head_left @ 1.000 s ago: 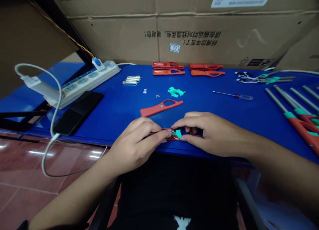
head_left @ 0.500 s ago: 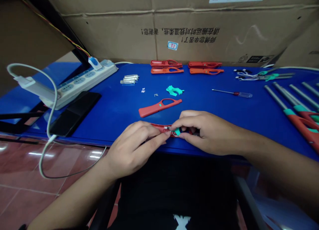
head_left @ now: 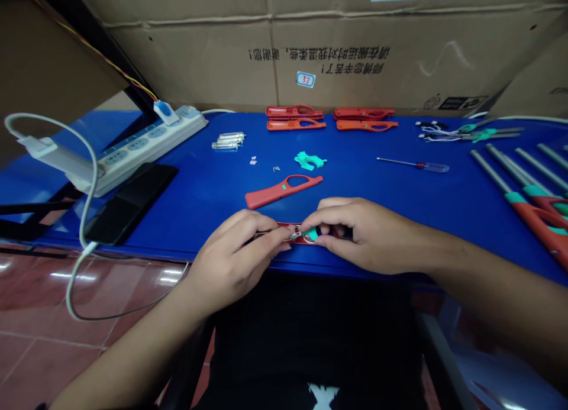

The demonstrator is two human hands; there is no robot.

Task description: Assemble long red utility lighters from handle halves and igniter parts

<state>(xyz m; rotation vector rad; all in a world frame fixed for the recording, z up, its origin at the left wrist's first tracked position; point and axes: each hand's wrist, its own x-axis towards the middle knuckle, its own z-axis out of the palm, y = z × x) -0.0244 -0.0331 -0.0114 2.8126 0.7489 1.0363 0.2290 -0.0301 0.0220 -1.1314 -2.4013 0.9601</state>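
Near the table's front edge lies a red casing half (head_left: pixel 305 239), largely covered by both hands. My left hand (head_left: pixel 242 250) reaches over its left part, thumb and forefinger closed on a small metal-and-white part (head_left: pixel 295 235). From the right, my right hand (head_left: pixel 364 232) has its bent fingers closed round the casing's right part, beside a teal piece (head_left: pixel 313 233) set inside with a white wire. Just beyond the hands rests another red casing half (head_left: pixel 270 194) with a small teal button. Behind it sit a loose teal part (head_left: pixel 309 160), tiny pins (head_left: pixel 276 168) and small white pieces (head_left: pixel 252 160).
Red and orange casings (head_left: pixel 295 124) stand against the cardboard box (head_left: pixel 213 67). A screwdriver (head_left: pixel 430 167) lies at right, near metal-tubed lighters (head_left: pixel 528 212). Clear cylinders (head_left: pixel 229 141), a power strip (head_left: pixel 151 144) and a black phone (head_left: pixel 133 203) are at left.
My left fingertips have shifted slightly left, and the small metal-and-white part between them shows more. My right hand has barely moved. The whole view has shifted a little.
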